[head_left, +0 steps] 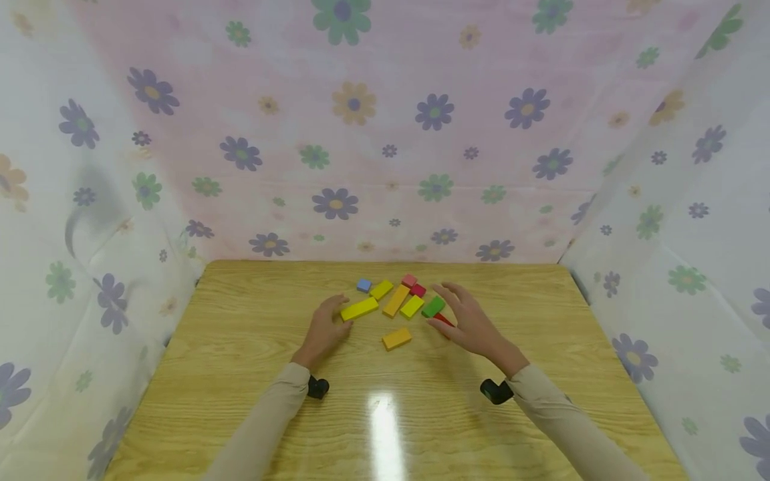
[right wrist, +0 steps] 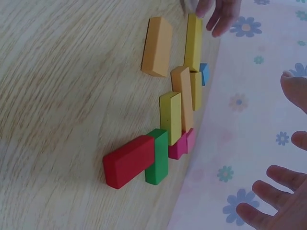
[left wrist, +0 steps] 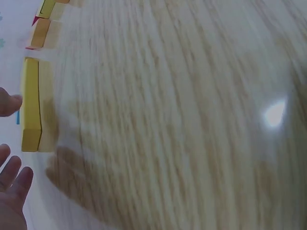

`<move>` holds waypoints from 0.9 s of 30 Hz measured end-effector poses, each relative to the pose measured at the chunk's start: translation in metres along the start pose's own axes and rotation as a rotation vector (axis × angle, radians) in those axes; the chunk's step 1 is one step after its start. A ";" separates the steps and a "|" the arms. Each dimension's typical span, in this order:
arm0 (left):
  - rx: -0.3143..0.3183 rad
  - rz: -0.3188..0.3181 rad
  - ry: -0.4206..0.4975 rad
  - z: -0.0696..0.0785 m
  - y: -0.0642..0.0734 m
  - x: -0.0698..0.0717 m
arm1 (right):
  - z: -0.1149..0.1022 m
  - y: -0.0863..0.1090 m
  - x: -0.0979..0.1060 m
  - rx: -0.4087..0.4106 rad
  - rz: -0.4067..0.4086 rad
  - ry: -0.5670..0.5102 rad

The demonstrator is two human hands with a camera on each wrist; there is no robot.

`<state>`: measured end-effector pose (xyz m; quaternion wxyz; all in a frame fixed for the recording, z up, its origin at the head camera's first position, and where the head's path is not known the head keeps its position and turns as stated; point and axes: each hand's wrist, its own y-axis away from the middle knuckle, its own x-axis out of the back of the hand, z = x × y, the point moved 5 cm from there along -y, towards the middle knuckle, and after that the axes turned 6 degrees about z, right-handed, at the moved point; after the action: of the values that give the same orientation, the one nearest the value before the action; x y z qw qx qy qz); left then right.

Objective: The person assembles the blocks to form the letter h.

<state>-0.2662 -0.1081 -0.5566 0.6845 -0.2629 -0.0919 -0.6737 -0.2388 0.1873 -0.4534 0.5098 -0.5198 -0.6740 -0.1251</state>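
Note:
Several coloured wooden blocks lie in a loose cluster near the table's far side. My left hand (head_left: 323, 330) is beside the long yellow block (head_left: 359, 308), its thumb and fingers spread to either side of the block's left end. On the right, my right hand (head_left: 472, 326) hovers with parted fingers by the green block (head_left: 433, 306) and the red block (right wrist: 128, 161), partly covering the red one in the head view. Between the hands lie an orange block (head_left: 396, 339), a long orange block (head_left: 396, 300) and a short yellow block (head_left: 412, 306). Neither hand grips anything.
Behind these sit a blue block (head_left: 363, 285), another yellow block (head_left: 381, 289), a pink block (head_left: 409, 280) and a dark pink block (head_left: 418, 290). Flowered cloth (head_left: 391, 133) hangs at the back and both sides of the wooden table (head_left: 240, 401).

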 end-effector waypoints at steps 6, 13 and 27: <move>-0.056 0.026 -0.039 -0.002 -0.002 -0.005 | -0.005 -0.008 -0.003 0.010 -0.002 -0.013; -0.103 0.091 -0.104 -0.003 -0.001 -0.011 | -0.006 -0.016 -0.006 0.002 -0.035 -0.016; -0.117 0.092 -0.208 0.008 0.007 -0.016 | -0.006 -0.024 -0.011 -0.011 -0.057 -0.019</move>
<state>-0.2592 -0.0906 -0.5594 0.6849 -0.3746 -0.1109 -0.6151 -0.2563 0.1666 -0.4514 0.4965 -0.5043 -0.6928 -0.1384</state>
